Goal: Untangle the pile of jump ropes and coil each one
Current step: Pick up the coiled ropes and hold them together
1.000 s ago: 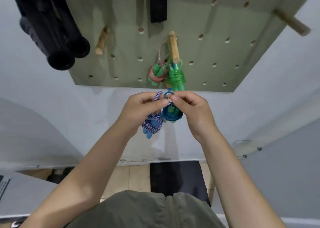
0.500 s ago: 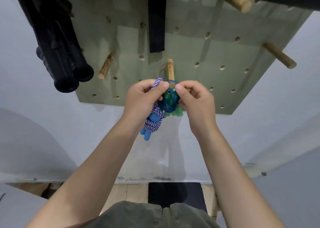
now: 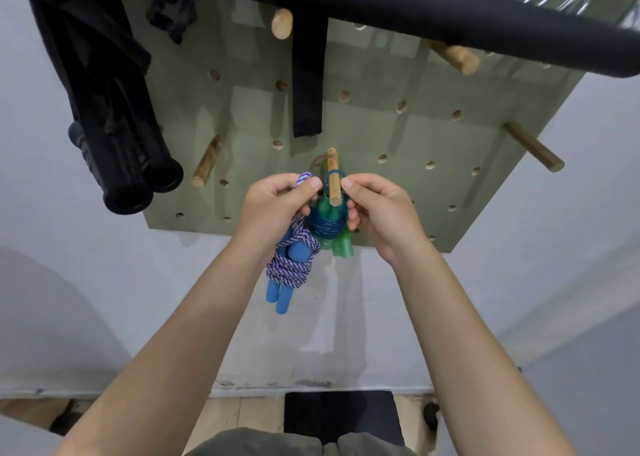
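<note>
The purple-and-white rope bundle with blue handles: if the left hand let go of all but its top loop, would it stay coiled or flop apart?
The purple-and-white rope bundle would probably hold, since several turns wrap tightly round its blue handles. It likely swings freely, as it hangs from the loop the left hand pinches. The braided cord looks soft and limp rather than stiff.

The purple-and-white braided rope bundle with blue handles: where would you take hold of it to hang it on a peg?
The purple-and-white braided rope bundle with blue handles is best pinched at its top loop, from the left, as the left hand does: the handles hang below, leaving the loop free.
</note>
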Available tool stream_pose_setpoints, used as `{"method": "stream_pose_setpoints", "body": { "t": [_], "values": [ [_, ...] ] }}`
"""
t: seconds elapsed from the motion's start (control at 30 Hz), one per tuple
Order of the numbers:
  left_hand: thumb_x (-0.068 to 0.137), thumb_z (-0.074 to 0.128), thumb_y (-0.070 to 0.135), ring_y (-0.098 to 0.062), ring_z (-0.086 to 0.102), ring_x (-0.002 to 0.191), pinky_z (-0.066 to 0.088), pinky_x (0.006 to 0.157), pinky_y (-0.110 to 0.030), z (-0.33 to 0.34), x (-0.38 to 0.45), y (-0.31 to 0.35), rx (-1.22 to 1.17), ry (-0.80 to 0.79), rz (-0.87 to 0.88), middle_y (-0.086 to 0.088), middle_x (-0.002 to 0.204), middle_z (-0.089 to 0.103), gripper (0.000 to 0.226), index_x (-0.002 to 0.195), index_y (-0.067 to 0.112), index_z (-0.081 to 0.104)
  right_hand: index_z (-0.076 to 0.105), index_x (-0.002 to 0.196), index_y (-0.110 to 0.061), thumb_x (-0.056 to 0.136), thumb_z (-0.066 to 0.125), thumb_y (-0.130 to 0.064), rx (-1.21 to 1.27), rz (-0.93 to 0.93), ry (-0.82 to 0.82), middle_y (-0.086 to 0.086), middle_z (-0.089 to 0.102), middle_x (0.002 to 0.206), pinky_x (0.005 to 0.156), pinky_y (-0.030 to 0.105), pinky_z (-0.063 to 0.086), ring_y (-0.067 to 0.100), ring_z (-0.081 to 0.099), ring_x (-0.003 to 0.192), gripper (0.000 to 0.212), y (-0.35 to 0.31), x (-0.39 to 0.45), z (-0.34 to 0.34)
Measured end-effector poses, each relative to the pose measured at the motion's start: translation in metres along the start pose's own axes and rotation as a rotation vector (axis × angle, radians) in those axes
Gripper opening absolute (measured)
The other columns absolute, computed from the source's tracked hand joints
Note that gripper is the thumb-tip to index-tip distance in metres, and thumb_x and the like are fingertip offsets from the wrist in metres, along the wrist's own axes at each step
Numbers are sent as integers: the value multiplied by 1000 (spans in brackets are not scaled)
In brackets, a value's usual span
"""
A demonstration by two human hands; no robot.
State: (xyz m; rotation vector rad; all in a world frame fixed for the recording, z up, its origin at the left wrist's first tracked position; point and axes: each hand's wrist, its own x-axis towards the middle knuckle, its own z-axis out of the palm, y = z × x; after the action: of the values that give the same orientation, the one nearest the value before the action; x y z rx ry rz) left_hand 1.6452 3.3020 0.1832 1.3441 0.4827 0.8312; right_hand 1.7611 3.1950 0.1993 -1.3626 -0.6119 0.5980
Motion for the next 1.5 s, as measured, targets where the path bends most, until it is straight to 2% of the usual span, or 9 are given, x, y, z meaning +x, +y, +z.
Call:
{"method": "stream_pose_setpoints", "body": {
  "t": [0.27,0.43,0.63,0.77,0.87,1.0,1.13,1.27,1.5],
  "values": [
    [102,53,18,-12,55,54,48,61,-17,-28,-3,15,192,-268,23,3,63,61,29,83,9,71,69,87,-3,91,65,-6,-20,36,32,6,54,60,43,24,44,12,47,44,6,-6,13,1],
    [102,51,14,-14,53,56,46,63,-17,-34,-10,32,249,-432,74,1,61,57,28,80,11,69,64,89,-8,91,66,-8,-116,-132,93,-2,52,52,42,23,38,13,43,43,3,-11,-9,-6],
    [90,56,25,-19,54,58,43,67,-30,-24,-16,37,191,-568,55,-3,64,57,22,80,7,66,72,95,-8,92,64,-5,-180,-223,-276,-1,64,66,42,23,38,14,44,46,10,-17,-41,-1],
    [92,59,21,-18,58,65,47,69,-28,-21,-16,30,181,-608,59,-2,68,62,20,83,5,65,67,84,-5,90,64,-2,-210,-198,-245,6,60,60,43,23,39,16,44,44,7,-18,-43,-4],
    [89,67,15,-13,62,71,51,71,-22,-20,-13,20,154,-556,44,-2,74,67,15,87,0,66,61,83,-5,94,59,0,-197,-182,-227,7,56,60,43,23,40,15,47,42,12,-14,-43,-3],
    [76,73,14,-14,62,88,51,84,-28,-24,-16,-4,83,-425,7,-5,98,66,12,81,5,65,57,88,-5,98,52,0,-155,-199,-194,7,58,64,47,26,46,15,53,46,12,-7,-40,0],
    [77,69,19,-4,65,74,50,71,-16,-28,-19,-14,2,-405,7,6,82,74,17,84,8,57,53,90,-8,100,48,-1,-107,-198,-187,9,63,67,51,29,53,21,61,53,13,-4,-36,-1],
    [82,67,17,-12,71,67,56,61,-23,-25,-9,-5,-128,-314,7,-10,75,71,17,86,9,52,55,87,-9,98,51,0,-148,-211,-115,13,63,69,53,29,54,23,63,55,15,-2,-29,-3],
    [80,74,15,-14,60,51,52,55,-24,-29,11,-7,-13,-274,-7,-7,63,69,15,80,11,59,63,87,-3,94,59,0,-143,-120,-62,10,64,66,48,26,51,19,61,50,9,-3,-20,-3]
  ]
}}
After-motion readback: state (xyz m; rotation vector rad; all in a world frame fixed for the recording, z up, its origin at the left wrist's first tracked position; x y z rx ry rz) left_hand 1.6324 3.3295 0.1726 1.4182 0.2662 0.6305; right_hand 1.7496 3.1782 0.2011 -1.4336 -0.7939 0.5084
